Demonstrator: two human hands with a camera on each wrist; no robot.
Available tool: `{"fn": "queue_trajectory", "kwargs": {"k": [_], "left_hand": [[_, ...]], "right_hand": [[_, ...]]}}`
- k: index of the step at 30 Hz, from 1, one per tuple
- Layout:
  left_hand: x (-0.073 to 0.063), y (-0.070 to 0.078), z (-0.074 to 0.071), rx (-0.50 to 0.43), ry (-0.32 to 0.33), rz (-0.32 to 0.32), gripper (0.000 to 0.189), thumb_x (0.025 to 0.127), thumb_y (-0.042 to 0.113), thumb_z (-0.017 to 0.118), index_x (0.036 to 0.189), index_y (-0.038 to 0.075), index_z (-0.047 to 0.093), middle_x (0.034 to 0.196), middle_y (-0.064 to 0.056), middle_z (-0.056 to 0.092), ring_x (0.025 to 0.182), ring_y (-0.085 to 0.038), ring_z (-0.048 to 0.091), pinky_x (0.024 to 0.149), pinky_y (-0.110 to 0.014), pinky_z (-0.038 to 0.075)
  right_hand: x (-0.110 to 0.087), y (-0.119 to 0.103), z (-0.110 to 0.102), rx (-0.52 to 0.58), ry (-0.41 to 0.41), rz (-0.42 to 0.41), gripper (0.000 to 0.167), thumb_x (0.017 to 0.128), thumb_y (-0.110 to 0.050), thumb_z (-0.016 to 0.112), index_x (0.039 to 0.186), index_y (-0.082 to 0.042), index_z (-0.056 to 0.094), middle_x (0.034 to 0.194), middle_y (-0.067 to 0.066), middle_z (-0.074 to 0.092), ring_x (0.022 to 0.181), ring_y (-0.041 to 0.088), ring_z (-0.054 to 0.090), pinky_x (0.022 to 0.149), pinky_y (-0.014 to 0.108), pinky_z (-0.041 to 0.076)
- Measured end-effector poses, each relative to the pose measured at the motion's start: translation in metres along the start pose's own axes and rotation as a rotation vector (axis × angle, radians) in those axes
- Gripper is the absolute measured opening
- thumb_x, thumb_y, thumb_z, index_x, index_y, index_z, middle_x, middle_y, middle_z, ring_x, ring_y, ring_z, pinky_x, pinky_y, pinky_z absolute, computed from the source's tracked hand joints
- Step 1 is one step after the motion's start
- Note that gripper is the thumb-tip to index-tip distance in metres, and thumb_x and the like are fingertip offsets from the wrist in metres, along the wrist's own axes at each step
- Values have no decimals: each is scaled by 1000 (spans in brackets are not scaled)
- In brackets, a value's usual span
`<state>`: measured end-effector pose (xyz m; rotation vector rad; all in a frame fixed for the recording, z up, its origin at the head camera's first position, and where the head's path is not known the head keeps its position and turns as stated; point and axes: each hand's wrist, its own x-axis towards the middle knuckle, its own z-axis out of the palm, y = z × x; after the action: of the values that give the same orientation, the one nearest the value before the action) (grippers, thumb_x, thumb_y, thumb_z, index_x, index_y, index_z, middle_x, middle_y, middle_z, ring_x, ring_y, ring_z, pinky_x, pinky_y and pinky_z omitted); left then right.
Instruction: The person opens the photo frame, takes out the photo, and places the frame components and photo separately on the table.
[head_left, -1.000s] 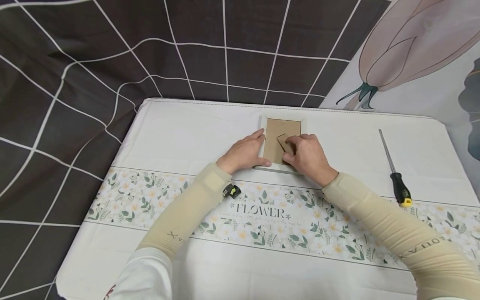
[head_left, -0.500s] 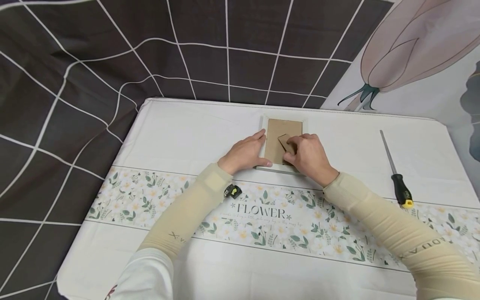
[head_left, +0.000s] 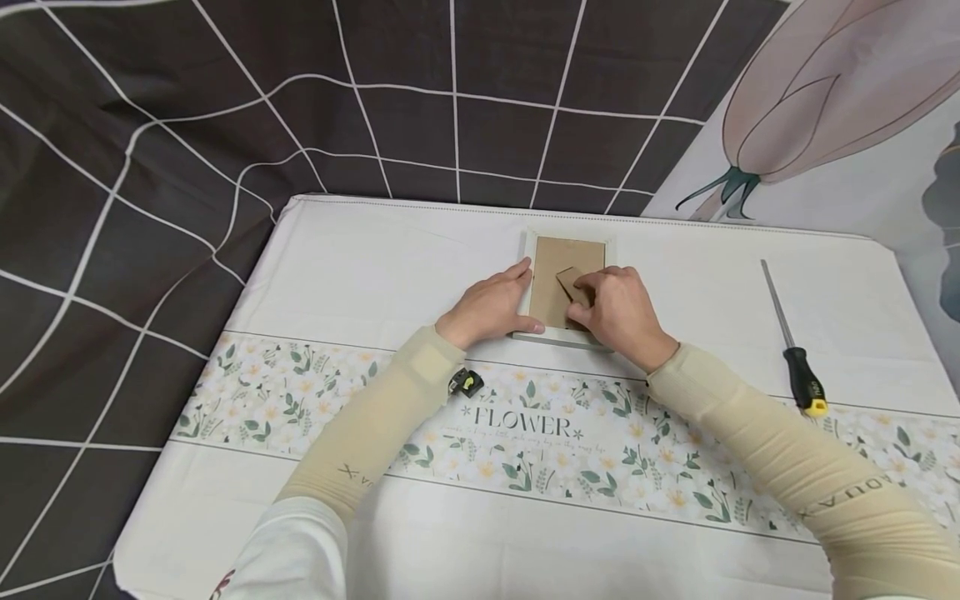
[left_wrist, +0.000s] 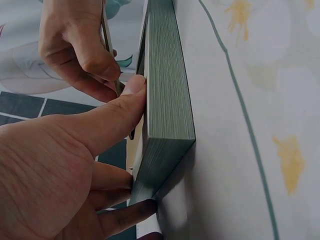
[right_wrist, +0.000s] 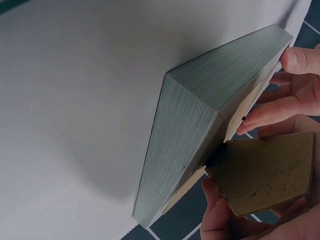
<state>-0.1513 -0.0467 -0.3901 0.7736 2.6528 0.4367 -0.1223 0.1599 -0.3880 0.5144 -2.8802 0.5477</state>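
Right of the head view's centre, your right hand [head_left: 622, 312] pinches a flat brown board flap [right_wrist: 267, 170] on the pale, streaky-sided rectangular frame [left_wrist: 169, 85], your spread-fingered left hand [head_left: 487, 308] touching its lower-left corner.

Worktop [head_left: 375, 258] is white-covered, crossed by a floral band [head_left: 570, 450]. White-gridded dark backdrop [head_left: 408, 129] behind and left of worktop; pale backdrop [head_left: 862, 200] with pink bloom [head_left: 795, 125] at its far right.

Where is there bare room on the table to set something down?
Between the right hand and screwdriver; also the table left of the left hand, beyond the flower band. Crowded: the frame, both hands at it.
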Motion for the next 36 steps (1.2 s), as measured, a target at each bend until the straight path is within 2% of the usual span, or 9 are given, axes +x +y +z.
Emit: {"fn": "queue_trajectory", "kwargs": {"k": [15,25,36], "left_hand": [[0,-1,0,-8,-1,-13,97,87,53,74,155,-1,30,168,-9,13,151,-26,25,120,-35,27],[1,-1,1,0,-13,-16,99,86,55,73,156,0,29,168,-8,11,150,-27,27,119,-37,29],[2,-3,2,11,8,-12,101,84,57,74,156,0,30,167,-8,13,149,-28,30,117,-39,34]], "right_hand": [[2,-1,-3,9,-12,11,29,77,-9,71,100,8,76,94,21,75,96,39,69,87,50,49],[0,1,-1,5,1,3,30,78,-10,71,100,10,75,96,24,74,95,40,69,87,52,49],[-1,-1,-2,7,29,3,30,78,-8,71,100,12,74,98,26,73,94,41,69,87,52,49]]}}
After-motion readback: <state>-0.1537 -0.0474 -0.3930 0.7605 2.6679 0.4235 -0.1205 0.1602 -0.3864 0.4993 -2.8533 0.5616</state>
